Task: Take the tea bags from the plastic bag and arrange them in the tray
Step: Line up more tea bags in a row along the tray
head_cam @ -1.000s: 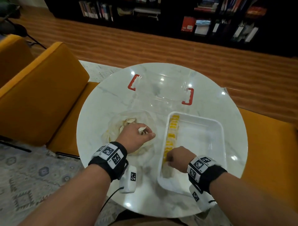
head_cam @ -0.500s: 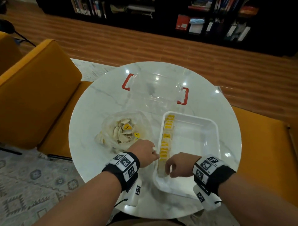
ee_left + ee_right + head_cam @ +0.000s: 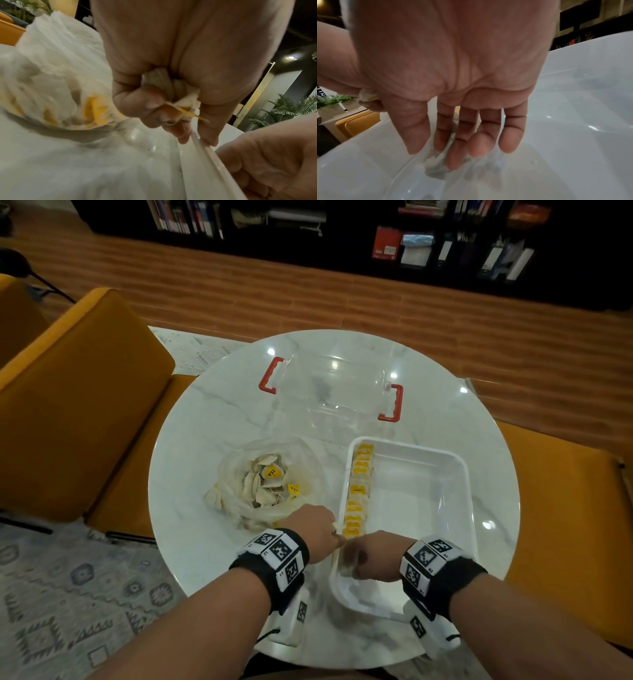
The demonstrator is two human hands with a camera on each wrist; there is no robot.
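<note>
Pale tea bags with yellow tags

Left hand (image 3: 171, 75) grips crumpled tea bags (image 3: 169, 86) at the tray (image 3: 459, 474) rim; right hand (image 3: 453, 75), fingers straight, presses the row's (image 3: 359, 494) near end.

The word "TEA" in dark letters can be read on two yellow tags (image 3: 270, 472) among the tea bags (image 3: 262, 487) inside the plastic bag (image 3: 239, 505). The wristbands (image 3: 281, 553) carry black-and-white square code markers, not letters. Print on the yellow tags in the tray (image 3: 445, 460) is too small to read.
</note>
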